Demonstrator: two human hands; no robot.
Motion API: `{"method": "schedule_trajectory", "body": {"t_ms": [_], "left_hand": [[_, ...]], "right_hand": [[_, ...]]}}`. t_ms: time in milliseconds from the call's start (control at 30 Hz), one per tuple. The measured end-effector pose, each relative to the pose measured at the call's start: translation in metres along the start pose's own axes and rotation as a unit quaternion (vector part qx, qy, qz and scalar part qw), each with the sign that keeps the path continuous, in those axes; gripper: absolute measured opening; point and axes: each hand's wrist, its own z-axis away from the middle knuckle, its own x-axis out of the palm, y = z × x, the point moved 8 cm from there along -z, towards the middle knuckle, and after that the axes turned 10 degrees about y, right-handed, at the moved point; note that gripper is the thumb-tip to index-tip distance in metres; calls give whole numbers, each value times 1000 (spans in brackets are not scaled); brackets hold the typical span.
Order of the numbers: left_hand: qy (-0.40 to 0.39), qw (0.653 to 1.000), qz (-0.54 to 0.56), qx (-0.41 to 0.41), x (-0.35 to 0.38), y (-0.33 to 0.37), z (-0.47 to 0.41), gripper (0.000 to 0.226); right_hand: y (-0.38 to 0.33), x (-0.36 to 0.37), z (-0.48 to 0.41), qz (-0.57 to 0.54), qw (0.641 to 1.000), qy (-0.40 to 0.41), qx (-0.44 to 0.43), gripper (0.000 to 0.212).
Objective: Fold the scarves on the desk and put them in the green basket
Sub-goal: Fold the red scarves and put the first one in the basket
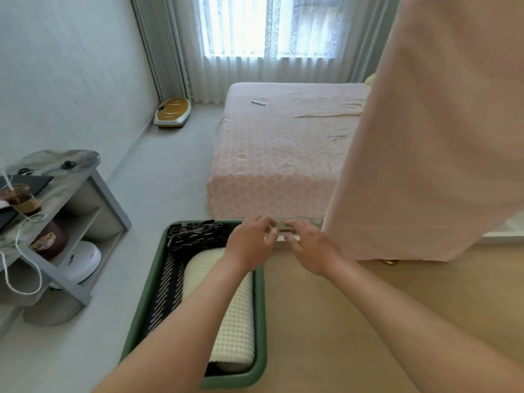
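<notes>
The green basket (pixel 150 285) sits at the left edge of the wooden desk (pixel 340 336). Inside it lie a folded black-and-white patterned scarf (pixel 167 290) with its fringe at the far end, and a folded cream waffle-knit scarf (pixel 235 330) beside it. My left hand (pixel 251 246) hovers over the basket's far right corner, fingers apart, holding nothing. My right hand (pixel 312 248) is close beside it over the desk's far edge, also open. A large pink cloth (pixel 425 151) hangs at the right, its lower edge reaching the desk; what holds it up is out of view.
A bed with a pink patterned cover (pixel 283 154) stands just beyond the desk. To the left is a grey side table (pixel 65 177) with an iced drink cup (pixel 21 198) and a white cord. A small yellow object (pixel 388 262) peeks out under the pink cloth.
</notes>
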Motion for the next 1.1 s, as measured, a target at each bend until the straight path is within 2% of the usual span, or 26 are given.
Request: {"method": "schedule_trajectory", "body": {"t_ms": [233,533,833,1100], "left_hand": [[-99,995,24,24,129,160,-2,25],[-168,984,44,43,288,354,6,25],[-239,964,86,78,393,501,13,24],[-276,950,59,135,494,606,20,31]], "right_hand": [[181,-103,67,22,996,25,89,33],[397,-227,156,16,980,18,195,34],[537,-336,241,59,946,65,313,32],[656,-390,298,97,928,75,351,36]]}}
